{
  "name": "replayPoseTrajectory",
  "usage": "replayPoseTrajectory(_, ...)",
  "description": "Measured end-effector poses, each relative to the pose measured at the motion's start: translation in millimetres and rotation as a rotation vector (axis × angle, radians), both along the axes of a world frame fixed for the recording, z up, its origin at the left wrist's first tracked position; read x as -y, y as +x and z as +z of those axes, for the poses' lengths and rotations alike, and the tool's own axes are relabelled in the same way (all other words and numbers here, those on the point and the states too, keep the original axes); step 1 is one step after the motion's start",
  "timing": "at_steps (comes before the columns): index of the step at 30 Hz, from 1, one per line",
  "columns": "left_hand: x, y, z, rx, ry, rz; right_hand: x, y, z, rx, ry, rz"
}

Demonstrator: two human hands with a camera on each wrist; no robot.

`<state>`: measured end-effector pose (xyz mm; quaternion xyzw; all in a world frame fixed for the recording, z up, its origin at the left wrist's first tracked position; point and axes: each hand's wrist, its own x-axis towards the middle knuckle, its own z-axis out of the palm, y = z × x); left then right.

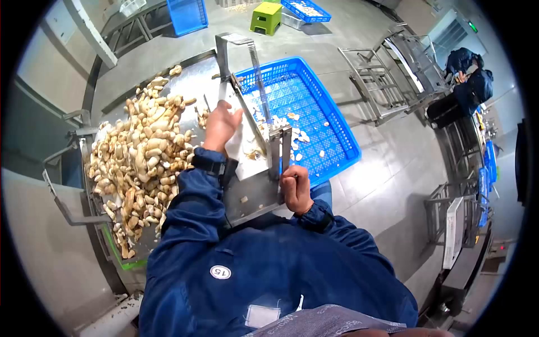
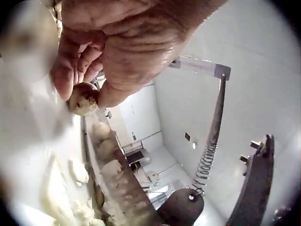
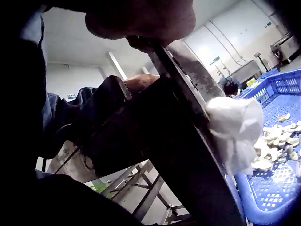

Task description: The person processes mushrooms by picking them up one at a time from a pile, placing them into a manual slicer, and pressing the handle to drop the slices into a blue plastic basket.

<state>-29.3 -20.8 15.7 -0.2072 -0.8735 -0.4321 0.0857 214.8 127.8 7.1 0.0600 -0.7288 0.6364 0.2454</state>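
Observation:
My left hand (image 1: 223,126) is over the white board (image 1: 245,167) of a lever cutter, beside its long blade (image 1: 247,109). In the left wrist view its thumb and fingers pinch a pale, brown-marked mushroom (image 2: 83,104) close to the blade. My right hand (image 1: 296,190) has its fingers curled round the near end of the cutter's dark handle (image 1: 286,146). A coil spring (image 1: 259,70) rises at the cutter's far end. Left of the cutter lies a large heap of thick-stemmed mushrooms (image 1: 143,146) on the metal table.
Right of the cutter stands a blue crate (image 1: 343,132) with white slices (image 3: 273,146) in it. Whitish wrapping (image 3: 237,127) hangs at the cutter's side. Farther off are a green stool (image 1: 266,18), metal racks (image 1: 373,84) and another person (image 1: 471,81).

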Motion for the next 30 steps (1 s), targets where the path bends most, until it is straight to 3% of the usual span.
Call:
replayPoseTrajectory(3,-8.7,9.1,5.6,0.1,0.082,0.025,0.1,1.0,-0.8,0.006,0.063,-0.036)
replayPoseTrajectory(4,-11.2,12.5,3.4,0.275,0.267,0.003,-0.3,2.1,-4.7,0.001,0.029,-0.032)
replayPoseTrajectory(5,-9.6,16.3,-2.4,0.273,0.368,-0.039,0.0,1.7,-8.4,-0.008,-0.004,-0.026)
replayPoseTrajectory(7,-3.3,23.5,0.2,0.158,0.319,-0.087,4.4,2.4,5.5,0.051,-0.098,0.023)
replayPoseTrajectory(9,-2.4,26.8,-10.2,0.24,0.422,-0.062,5.2,-1.2,13.0,0.023,-0.136,0.034)
replayPoseTrajectory(11,-4.4,30.9,-1.9,0.219,0.397,-0.036,0.3,-14.3,44.7,-0.012,0.02,0.019)
replayPoseTrajectory(13,-5.7,35.7,15.1,0.229,0.367,-0.041,5.3,-28.9,111.5,0.123,-0.172,0.107)
replayPoseTrajectory(15,-7.9,36.2,13.0,0.228,0.355,-0.056,11.0,-41.1,143.0,0.154,-0.33,0.124)
replayPoseTrajectory(17,-7.1,31.6,1.8,0.206,0.371,-0.06,17.3,-36.3,124.0,0.086,-0.276,0.049)
replayPoseTrajectory(20,-6.5,30.1,-3.5,0.179,0.371,-0.033,15.4,-11.5,26.8,-0.078,-0.151,-0.025)
replayPoseTrajectory(23,-9.3,25.9,-9.1,0.168,0.404,-0.031,14.1,-14.4,41.5,-0.019,-0.205,0.048)
replayPoseTrajectory(24,-8.4,28.6,-2.9,0.188,0.339,-0.023,15.4,-21.1,77.9,0.039,-0.207,0.056)
replayPoseTrajectory(27,-11.3,30.9,-6.0,0.235,0.478,-0.06,21.0,-39.6,151.9,0.167,-0.352,0.06)
replayPoseTrajectory(29,-11.2,26.7,-8.7,0.233,0.438,-0.06,23.0,-31.7,124.7,0.154,-0.331,-0.011)
replayPoseTrajectory(30,-11.0,27.0,-7.6,0.208,0.406,-0.048,19.3,-24.6,84.6,0.045,-0.187,-0.045)
